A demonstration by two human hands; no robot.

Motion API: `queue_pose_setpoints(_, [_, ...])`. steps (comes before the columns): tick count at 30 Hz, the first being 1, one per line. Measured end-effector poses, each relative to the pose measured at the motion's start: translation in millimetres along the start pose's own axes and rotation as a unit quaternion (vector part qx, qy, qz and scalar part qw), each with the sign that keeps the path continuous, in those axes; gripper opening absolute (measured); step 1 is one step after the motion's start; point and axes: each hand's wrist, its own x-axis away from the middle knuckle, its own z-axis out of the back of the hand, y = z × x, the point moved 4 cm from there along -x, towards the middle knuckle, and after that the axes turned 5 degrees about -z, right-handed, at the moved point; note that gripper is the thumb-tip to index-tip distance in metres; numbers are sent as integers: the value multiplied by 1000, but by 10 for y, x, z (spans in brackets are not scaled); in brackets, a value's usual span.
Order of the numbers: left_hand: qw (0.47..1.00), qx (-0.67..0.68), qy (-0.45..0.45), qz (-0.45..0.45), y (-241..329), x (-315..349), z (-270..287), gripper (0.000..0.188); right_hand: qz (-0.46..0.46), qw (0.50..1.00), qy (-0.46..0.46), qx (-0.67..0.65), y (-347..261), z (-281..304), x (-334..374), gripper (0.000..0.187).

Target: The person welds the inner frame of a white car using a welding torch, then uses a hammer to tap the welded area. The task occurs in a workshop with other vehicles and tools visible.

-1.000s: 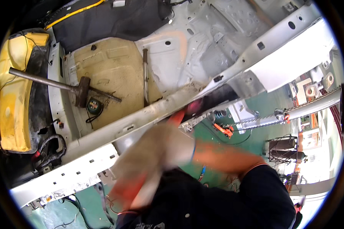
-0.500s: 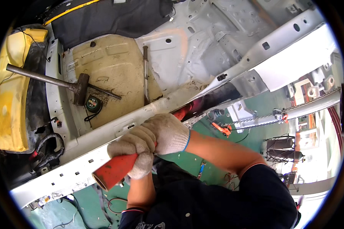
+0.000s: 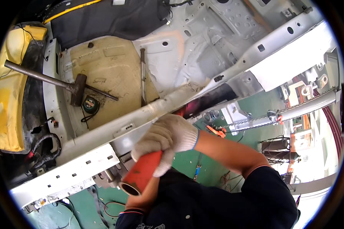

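Observation:
Both my hands wear off-white knitted gloves and are wrapped round a red hollow metal pipe (image 3: 142,173). My left hand (image 3: 151,145) grips it just above its open near end, and my right hand (image 3: 182,133) is closed beside it, farther up. The fingers overlap, so the pipe between them is hidden. Beyond the gloves, a reddish part shows in the dark gap under the car body's door sill (image 3: 160,110); whether it is the same pipe I cannot tell.
Inside the car body lie a hammer (image 3: 79,89), a tape measure (image 3: 91,105) and a metal bar (image 3: 143,76) on the tan floor panel (image 3: 111,57). A yellow seat-like piece (image 3: 9,107) stands at left. A chain (image 3: 252,128) with an orange hook runs along a pole at right.
The pipe's open end has swung right and down, toward my body. Both hands have shifted right with it, uncovering metal clamp-like parts below the sill.

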Motion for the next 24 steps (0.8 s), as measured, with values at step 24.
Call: queue_pose_setpoints(24, [667,-564,-306,377,1335,-1227,232,14,49,987,-129,80,-703,-543,-450,38])
